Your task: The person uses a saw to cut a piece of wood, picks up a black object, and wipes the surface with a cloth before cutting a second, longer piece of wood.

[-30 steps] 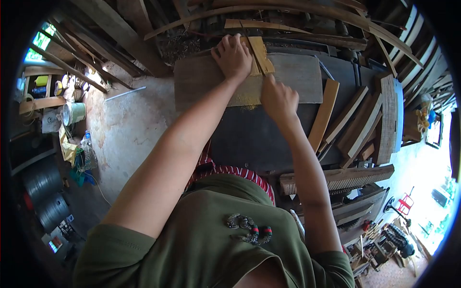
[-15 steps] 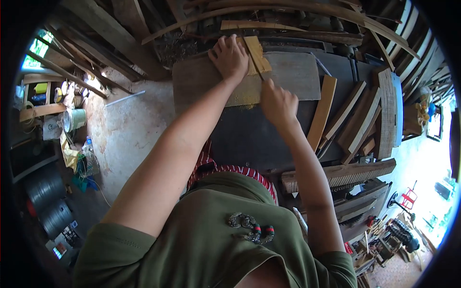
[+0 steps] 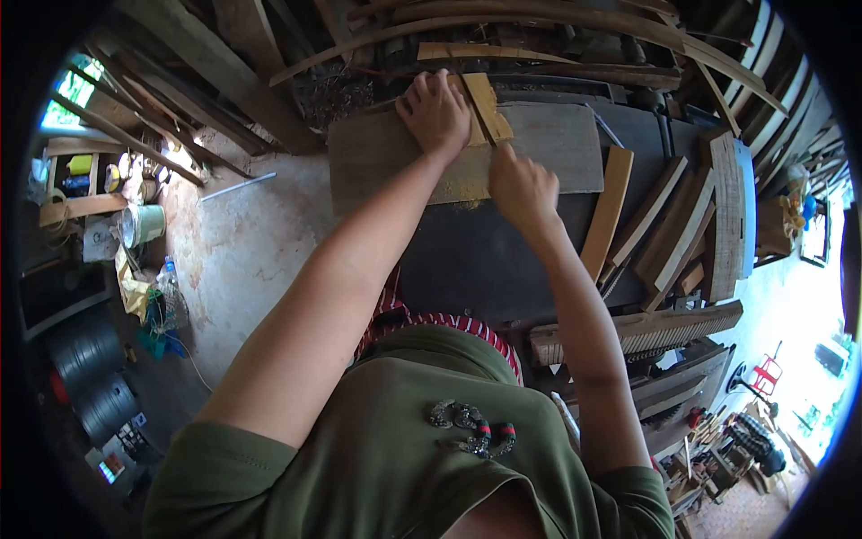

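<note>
My left hand (image 3: 436, 112) rests on a yellow wood block (image 3: 488, 108), its fingers bent over the block's left part and holding it against the board. In my right hand (image 3: 523, 189), closed in a fist, is the handle end of a hand saw (image 3: 474, 110). Its narrow dark blade runs away from me across the block, beside my left fingers. My fist hides the handle. Under the block lies a flat grey-brown board (image 3: 557, 148), with yellow sawdust (image 3: 462, 187) near its front edge.
The board sits on a dark worktop (image 3: 458, 260). To the right are a light wood strip (image 3: 608, 211), curved wood pieces (image 3: 646, 211) and a slotted wooden beam (image 3: 637, 331). Long timbers (image 3: 197, 54) lean at the back left. A bucket (image 3: 142, 225) stands on the left.
My right fist and the saw have shifted slightly along the cut. My left hand stays on the block. The whole view has moved slightly.
</note>
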The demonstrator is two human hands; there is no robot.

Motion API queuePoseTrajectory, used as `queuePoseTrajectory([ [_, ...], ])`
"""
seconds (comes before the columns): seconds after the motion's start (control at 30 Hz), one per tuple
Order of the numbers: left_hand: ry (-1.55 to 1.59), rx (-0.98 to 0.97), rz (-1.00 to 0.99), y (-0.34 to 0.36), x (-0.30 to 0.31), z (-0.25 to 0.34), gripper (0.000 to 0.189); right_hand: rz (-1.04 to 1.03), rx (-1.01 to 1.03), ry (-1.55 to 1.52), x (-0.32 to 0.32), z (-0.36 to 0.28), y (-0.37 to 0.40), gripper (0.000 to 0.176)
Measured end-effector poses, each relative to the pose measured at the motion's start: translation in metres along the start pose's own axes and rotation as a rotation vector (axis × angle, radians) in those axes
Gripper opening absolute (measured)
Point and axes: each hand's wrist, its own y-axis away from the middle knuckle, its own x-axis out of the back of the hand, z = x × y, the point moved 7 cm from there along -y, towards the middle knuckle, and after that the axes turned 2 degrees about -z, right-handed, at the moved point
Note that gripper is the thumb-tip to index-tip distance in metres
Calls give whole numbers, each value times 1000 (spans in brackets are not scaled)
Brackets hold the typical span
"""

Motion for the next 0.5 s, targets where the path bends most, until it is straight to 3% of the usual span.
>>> queuePoseTrajectory([
  [0.13,6,2,-7,-1,-2,0,31,-104,-63,-1,2,10,20,15],
  [0.33,-19,-8,-4,-3,3,1,33,-3,10,-35,1,-13,-62,20],
  [0.5,4,-40,16,-1,0,0,30,-2,28,-3,0,1,-4,14],
])
